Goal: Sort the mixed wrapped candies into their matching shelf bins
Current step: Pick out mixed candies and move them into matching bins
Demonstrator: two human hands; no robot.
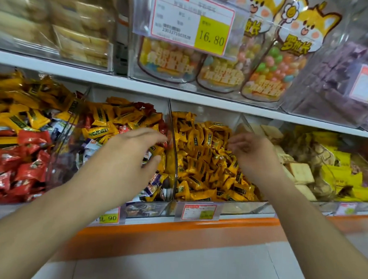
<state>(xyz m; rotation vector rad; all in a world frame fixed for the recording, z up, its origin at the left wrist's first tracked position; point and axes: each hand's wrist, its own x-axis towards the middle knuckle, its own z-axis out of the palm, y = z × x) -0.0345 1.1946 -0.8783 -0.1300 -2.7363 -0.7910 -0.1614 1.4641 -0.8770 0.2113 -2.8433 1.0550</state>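
Note:
A clear shelf bin (147,209) holds mixed wrapped candies: yellow ones (106,121), red ones and white-purple ones (154,186). My left hand (132,155) reaches into it, fingers and thumb spread over a yellow candy (156,149) near the clear divider (172,138). I see no grip on it. To the right, a bin (241,205) is filled with only yellow wrapped candies (203,162). My right hand (253,157) hovers over that bin's right side with its fingers loosely curled, and nothing shows in them.
At far left, a bin (54,170) holds red candies (24,168) and yellow ones. A bin of pale biscuits (301,175) and yellow packs sits at right. Bags of coloured sweets (269,69) and a price tag (192,19) hang above. An orange shelf edge (173,225) runs below.

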